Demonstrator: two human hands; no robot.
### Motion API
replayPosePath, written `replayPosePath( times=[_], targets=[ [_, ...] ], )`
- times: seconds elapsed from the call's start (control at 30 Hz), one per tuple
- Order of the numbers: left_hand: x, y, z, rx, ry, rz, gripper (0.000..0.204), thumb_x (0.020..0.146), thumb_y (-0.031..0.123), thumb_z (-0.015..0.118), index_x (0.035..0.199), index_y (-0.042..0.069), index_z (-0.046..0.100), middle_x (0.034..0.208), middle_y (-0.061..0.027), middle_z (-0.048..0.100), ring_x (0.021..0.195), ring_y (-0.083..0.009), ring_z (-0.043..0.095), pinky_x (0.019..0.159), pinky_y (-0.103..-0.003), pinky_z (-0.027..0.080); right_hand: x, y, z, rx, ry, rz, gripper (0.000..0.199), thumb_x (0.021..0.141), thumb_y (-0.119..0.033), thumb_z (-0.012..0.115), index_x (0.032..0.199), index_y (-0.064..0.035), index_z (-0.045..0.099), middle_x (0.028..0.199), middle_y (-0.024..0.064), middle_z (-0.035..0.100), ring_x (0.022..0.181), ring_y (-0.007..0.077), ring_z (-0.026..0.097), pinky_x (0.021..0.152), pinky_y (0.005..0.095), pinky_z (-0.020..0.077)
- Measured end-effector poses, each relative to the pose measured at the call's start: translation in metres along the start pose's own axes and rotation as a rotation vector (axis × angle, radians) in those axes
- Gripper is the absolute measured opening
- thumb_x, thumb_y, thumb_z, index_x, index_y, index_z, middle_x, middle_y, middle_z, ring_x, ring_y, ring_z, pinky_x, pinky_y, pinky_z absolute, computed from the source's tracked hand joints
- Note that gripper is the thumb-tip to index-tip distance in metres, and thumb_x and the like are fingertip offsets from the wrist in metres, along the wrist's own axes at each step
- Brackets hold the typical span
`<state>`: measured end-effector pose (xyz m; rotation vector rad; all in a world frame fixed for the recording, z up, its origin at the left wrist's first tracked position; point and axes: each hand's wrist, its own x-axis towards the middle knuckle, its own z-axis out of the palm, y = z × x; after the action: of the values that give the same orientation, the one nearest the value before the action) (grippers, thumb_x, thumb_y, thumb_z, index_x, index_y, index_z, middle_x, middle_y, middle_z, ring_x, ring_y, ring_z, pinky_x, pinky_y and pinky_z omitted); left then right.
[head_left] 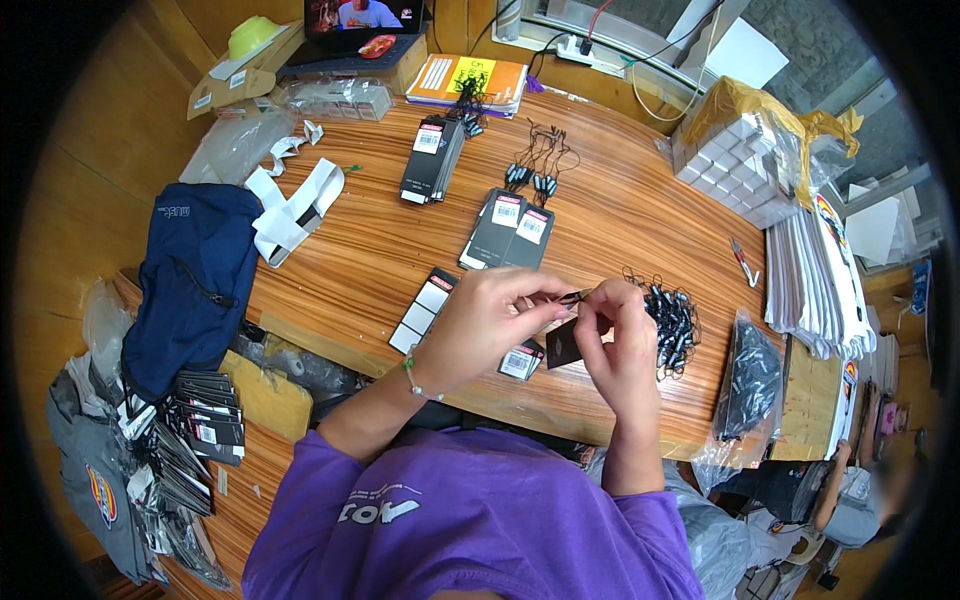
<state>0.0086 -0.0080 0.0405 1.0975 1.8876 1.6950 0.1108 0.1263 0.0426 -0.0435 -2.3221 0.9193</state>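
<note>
— Two hands are seen at the near edge of the table [620, 215]; what is pinched between the fingers?

— A thin black string loop [572, 296] is pinched by the fingertips of the left hand [487, 318], and the same loop is gripped from the other side by the right hand [617, 340]. A small dark hang tag [561, 343] is held under the right thumb, just above the near edge.

— What is laid around them?

— A heap of black string fasteners [672, 318] is laid just right of the right hand. A labelled tag [521, 362] is seen under the wrists, and a white sticker strip [423, 310] left of the left hand. Tag stacks [508, 229] are set toward the middle, and white boxes [735, 160] at the far right corner.
</note>
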Motion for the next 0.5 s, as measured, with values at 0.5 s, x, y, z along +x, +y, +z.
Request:
replayPosePath(
  times=[0.5],
  targets=[
    [0.038, -0.001, 0.02, -0.028, -0.025, 0.048, 0.015, 0.078, 0.003, 0.065, 0.093, 0.0, 0.066, 0.086, -0.0065, 0.067, 0.074, -0.0081, 0.061, 0.062, -0.021, 0.051, 0.011, 0.02, -0.019, 0.033, 0.03, 0.135, 0.026, 0.076, 0.009, 0.056, 0.097, 0.0009, 0.043, 0.071, 0.0108, 0.057, 0.058, 0.0152, 0.056, 0.051, 0.0247, 0.0441]
  ],
)
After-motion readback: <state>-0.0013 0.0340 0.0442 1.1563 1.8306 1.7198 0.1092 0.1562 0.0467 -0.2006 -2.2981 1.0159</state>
